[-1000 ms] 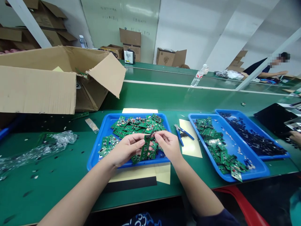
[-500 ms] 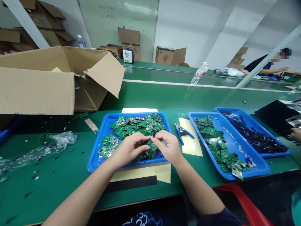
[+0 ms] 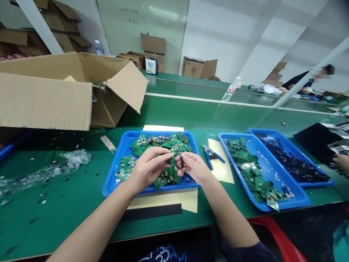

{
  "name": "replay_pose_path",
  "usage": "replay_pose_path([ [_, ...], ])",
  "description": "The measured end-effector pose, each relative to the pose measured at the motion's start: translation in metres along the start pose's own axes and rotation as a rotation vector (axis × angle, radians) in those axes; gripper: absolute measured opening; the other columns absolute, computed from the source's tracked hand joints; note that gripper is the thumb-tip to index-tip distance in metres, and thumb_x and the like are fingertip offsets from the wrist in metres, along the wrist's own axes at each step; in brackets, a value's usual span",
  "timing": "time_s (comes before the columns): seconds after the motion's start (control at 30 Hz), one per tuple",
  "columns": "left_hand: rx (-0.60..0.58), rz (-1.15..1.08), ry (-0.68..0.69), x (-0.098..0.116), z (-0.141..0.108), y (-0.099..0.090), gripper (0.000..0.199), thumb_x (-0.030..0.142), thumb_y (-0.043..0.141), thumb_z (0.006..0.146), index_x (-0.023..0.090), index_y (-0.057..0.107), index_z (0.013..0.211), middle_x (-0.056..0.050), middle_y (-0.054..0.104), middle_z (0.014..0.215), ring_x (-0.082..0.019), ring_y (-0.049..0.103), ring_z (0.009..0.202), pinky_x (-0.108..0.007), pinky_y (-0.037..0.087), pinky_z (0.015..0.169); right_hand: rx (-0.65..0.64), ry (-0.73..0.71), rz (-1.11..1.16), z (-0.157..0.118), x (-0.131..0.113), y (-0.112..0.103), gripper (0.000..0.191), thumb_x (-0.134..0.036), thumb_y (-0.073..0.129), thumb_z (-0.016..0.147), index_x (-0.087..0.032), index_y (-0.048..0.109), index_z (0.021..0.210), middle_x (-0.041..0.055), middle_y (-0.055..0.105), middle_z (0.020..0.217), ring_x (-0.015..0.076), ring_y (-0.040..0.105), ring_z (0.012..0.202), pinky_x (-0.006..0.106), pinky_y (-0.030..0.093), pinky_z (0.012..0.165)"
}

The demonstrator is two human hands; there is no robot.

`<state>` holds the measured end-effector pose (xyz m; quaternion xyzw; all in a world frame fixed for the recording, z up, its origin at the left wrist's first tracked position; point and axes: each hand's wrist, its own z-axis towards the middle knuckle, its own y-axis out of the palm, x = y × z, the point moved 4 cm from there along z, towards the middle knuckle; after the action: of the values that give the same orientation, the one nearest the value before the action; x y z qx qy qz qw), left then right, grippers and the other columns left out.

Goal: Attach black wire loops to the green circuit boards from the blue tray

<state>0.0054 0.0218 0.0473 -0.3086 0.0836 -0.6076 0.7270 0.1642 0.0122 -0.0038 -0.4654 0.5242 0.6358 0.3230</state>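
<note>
Green circuit boards (image 3: 163,182) lie heaped in a blue tray (image 3: 110,178). Over this heap, my left hand (image 3: 148,169) has its fingers and thumb curved towards each other; what sits between their tips blends with the green boards behind and cannot be made out. Just to its right, my right hand (image 3: 195,168) pinches a thin black strip (image 3: 182,161) bent into a loop. The two hands are close together, fingertips facing. Blue-handled pliers (image 3: 208,157) rest to the right of the tray, partly on a yellow sheet (image 3: 224,171).
Farther right stand a blue tray (image 3: 297,200) of boards and small parts and another (image 3: 324,183) of black pieces. A large open carton (image 3: 45,100) and clear plastic wrap (image 3: 51,173) are at left. Behind the divider stands a bottle (image 3: 229,91). A person's hand (image 3: 342,160) shows at far right.
My hands have moved slightly apart at the fingertips. The black strip, upright between both hands before, is now looped in my right fingers. The view has shifted slightly.
</note>
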Motion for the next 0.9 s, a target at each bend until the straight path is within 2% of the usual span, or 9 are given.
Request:
replay_pose_path([
  [0.1,-0.014,0.056,0.071,0.002,-0.001,0.002,0.030,0.011,0.055,0.083,0.021,0.056,0.111,-0.009,0.060,0.100,-0.019,0.058,0.095,-0.036,0.053,0.080,-0.063,0.095,0.042,0.001,0.006,0.006,0.043,-0.054,0.058,0.074,-0.013,0.059,0.060,0.0018,0.061,0.051,0.0096,0.056,0.040,0.020,0.045,0.039],
  [0.23,-0.011,0.115,0.124,0.002,-0.002,0.004,0.029,0.010,0.055,0.082,0.020,0.057,0.109,-0.008,0.060,0.098,-0.019,0.058,0.093,-0.039,0.052,0.081,-0.128,0.144,0.032,-0.004,0.004,0.012,0.032,-0.042,0.070,0.068,-0.012,0.061,0.064,0.0014,0.064,0.053,0.0098,0.058,0.042,0.020,0.047,0.042],
  [0.37,-0.020,0.138,0.109,0.001,-0.002,0.004,0.030,0.010,0.055,0.082,0.021,0.057,0.110,-0.008,0.060,0.096,-0.018,0.059,0.090,-0.035,0.054,0.076,-0.116,0.174,0.077,-0.006,0.003,0.014,0.026,-0.036,0.069,0.070,-0.013,0.061,0.062,0.0003,0.062,0.050,0.0085,0.056,0.040,0.019,0.044,0.041],
  [0.5,-0.080,0.075,0.039,-0.001,-0.005,0.007,0.034,0.011,0.055,0.083,0.021,0.055,0.116,-0.009,0.060,0.096,-0.017,0.059,0.086,-0.029,0.054,0.067,-0.151,0.227,0.186,-0.003,0.008,0.018,0.023,-0.031,0.066,0.071,-0.013,0.058,0.058,-0.0034,0.052,0.039,0.0058,0.044,0.030,0.016,0.032,0.032],
  [0.67,-0.133,-0.014,-0.040,-0.004,-0.010,0.016,0.032,0.016,0.048,0.088,0.023,0.056,0.118,-0.009,0.058,0.098,-0.016,0.059,0.087,-0.026,0.054,0.068,-0.287,0.324,0.370,-0.002,0.012,0.024,0.021,-0.027,0.061,0.069,-0.014,0.055,0.055,-0.0076,0.041,0.033,0.0035,0.032,0.026,0.016,0.025,0.031],
  [0.73,-0.168,-0.076,-0.108,-0.003,-0.012,0.021,0.031,0.018,0.045,0.089,0.023,0.058,0.117,-0.008,0.058,0.096,-0.015,0.059,0.083,-0.024,0.053,0.067,-0.282,0.308,0.348,-0.002,0.012,0.022,0.020,-0.026,0.060,0.068,-0.014,0.054,0.053,-0.0077,0.039,0.033,0.0035,0.031,0.027,0.017,0.023,0.031],
  [0.8,-0.184,-0.145,-0.196,-0.003,-0.011,0.026,0.029,0.023,0.045,0.090,0.022,0.061,0.114,-0.008,0.059,0.092,-0.014,0.059,0.080,-0.024,0.053,0.067,-0.218,0.243,0.276,-0.001,0.011,0.018,0.020,-0.024,0.058,0.068,-0.014,0.053,0.051,-0.0081,0.038,0.033,0.0035,0.029,0.027,0.017,0.022,0.031],
  [0.9,-0.134,-0.243,-0.408,-0.008,-0.010,0.026,0.029,0.028,0.045,0.089,0.021,0.064,0.110,-0.006,0.062,0.085,-0.015,0.060,0.076,-0.026,0.053,0.068,-0.175,0.207,0.077,-0.002,0.013,0.017,0.018,-0.018,0.056,0.065,-0.014,0.054,0.048,-0.0071,0.040,0.033,0.0032,0.028,0.027,0.017,0.019,0.030],
])
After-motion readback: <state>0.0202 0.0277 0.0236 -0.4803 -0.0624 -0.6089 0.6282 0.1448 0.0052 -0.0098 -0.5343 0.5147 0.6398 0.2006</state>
